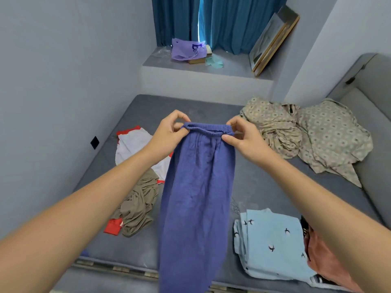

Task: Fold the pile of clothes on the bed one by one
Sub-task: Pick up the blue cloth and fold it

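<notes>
A pair of blue pants [196, 197] hangs in the air over the grey bed [254, 182]. My left hand [169, 132] pinches the left end of its elastic waistband and my right hand [243, 136] pinches the right end. The legs drop straight down toward the bed's near edge. On the left lie an olive garment [137, 206], a white and red garment [131, 144] and a red piece [113, 226], all loose. A folded light blue garment with bird prints [273, 240] lies at the right, with a pink garment [330, 261] beside it.
Crumpled beige patterned bedding [306, 132] fills the bed's far right by the grey headboard [364, 81]. A window ledge [190, 70] behind the bed holds a purple bag [187, 50] and leaning frames [273, 41]. Blue curtains [232, 22] hang above. A wall runs along the left.
</notes>
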Demonstrator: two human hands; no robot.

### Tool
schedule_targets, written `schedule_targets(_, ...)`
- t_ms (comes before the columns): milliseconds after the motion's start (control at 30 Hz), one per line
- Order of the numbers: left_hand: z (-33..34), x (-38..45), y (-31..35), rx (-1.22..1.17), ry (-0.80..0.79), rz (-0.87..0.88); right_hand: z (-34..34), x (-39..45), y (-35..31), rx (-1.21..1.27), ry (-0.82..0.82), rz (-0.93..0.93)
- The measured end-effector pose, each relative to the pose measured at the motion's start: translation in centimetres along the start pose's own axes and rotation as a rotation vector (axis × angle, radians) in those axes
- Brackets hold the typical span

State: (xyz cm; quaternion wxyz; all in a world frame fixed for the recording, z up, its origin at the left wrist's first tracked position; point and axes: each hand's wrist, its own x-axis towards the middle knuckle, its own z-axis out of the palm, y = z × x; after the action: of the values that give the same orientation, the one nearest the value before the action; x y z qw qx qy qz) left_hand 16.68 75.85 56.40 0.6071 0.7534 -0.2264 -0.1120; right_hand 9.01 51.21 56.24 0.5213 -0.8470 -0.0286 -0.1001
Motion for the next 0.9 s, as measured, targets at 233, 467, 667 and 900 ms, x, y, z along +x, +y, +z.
schedule_targets(233, 6.3, 12.4, -19.2, 0.09, 0.076, -0.12, 4.1, 8.1, 21.7, -0.017, 0.021, 0.194)
schedule_targets(467, 12.4, 22.6, -42.6, 0.21, 0.104, -0.209, 11.0, 15.0, 44.5, -0.061, 0.069, 0.395)
schedule_targets(667, 13.5, 29.3, -58.5, 0.382, 0.081, -0.227, 17.1, 19.2, 58.5, -0.194, 0.056, 0.427)
schedule_targets(900, 14.3, 28.5, -66.3, 0.688, 0.147, -0.105, 25.7, 15.8, 63.7, -0.754, 0.099, 0.213)
